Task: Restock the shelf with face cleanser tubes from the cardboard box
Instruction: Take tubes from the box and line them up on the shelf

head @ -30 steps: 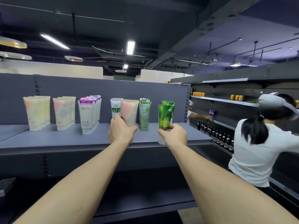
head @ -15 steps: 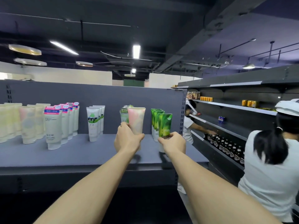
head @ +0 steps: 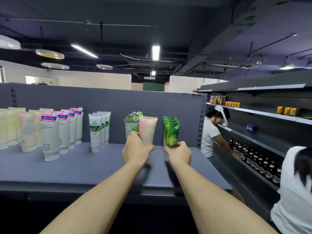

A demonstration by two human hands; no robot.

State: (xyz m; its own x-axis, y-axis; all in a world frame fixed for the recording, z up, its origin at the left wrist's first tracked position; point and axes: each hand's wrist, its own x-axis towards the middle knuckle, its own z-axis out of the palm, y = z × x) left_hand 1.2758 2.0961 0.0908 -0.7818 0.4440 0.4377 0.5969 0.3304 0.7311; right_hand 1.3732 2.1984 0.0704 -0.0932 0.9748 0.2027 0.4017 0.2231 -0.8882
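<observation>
Tubes: left hand (head: 137, 150) grips a pink tube (head: 147, 130) upright, right hand (head: 179, 153) pinches a green tube (head: 171, 135) at its cap end, fronting its matching row on the shelf (head: 84, 166), labels outward.

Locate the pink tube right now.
Head view, centre: the pink tube is gripped by the left hand above the shelf, in front of the pale green tubes.

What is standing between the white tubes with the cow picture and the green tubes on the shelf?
In the head view, pale green tubes, with the left hand holding a pink tube beside them.
</observation>
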